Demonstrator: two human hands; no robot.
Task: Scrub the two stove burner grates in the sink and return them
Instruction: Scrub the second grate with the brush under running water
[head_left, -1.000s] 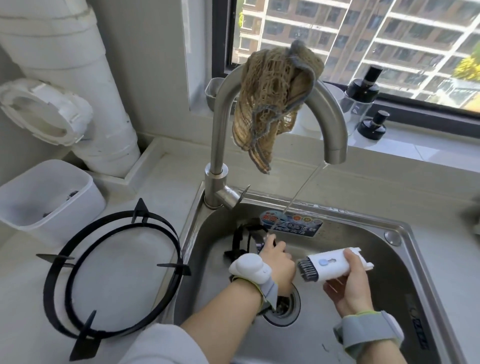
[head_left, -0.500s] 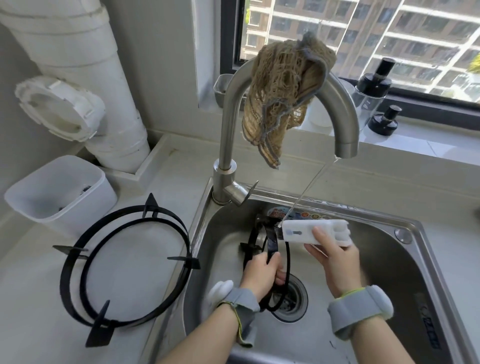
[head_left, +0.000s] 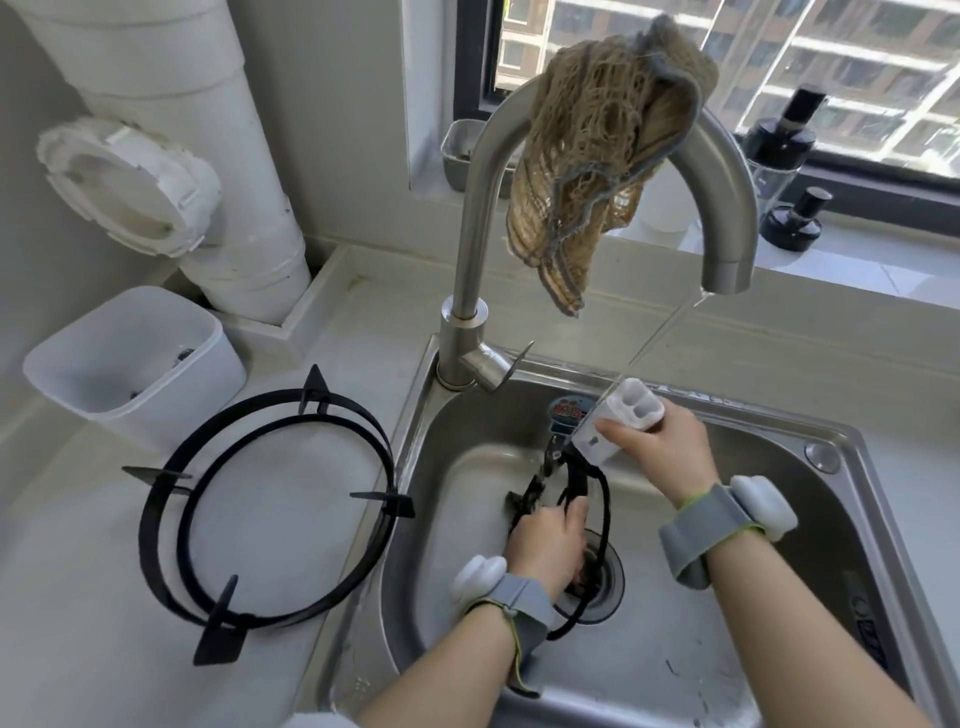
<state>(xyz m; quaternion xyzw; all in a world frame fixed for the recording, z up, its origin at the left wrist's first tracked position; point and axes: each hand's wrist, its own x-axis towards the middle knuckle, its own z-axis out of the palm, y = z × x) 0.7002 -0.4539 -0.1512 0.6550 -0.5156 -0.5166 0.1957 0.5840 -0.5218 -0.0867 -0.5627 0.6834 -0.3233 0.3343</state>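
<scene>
One black burner grate (head_left: 602, 514) stands on edge in the steel sink (head_left: 810, 525), over the drain. My left hand (head_left: 545, 545) grips its lower part. My right hand (head_left: 660, 452) holds a white scrub brush (head_left: 618, 421) tilted bristles-down against the grate's top, under a thin stream of water from the tap (head_left: 727, 275). A second black grate (head_left: 265, 514) lies flat on the counter left of the sink.
A mesh cloth (head_left: 602, 156) hangs over the faucet arch. A white plastic bin (head_left: 130, 358) sits at the back left beside a white drain pipe (head_left: 171, 130). Dark bottles (head_left: 779, 150) stand on the window sill at the right.
The brush has tipped from level to bristles-down onto the grate's top edge. My left hand has kept its grip on the upright grate, and the view has shifted slightly.
</scene>
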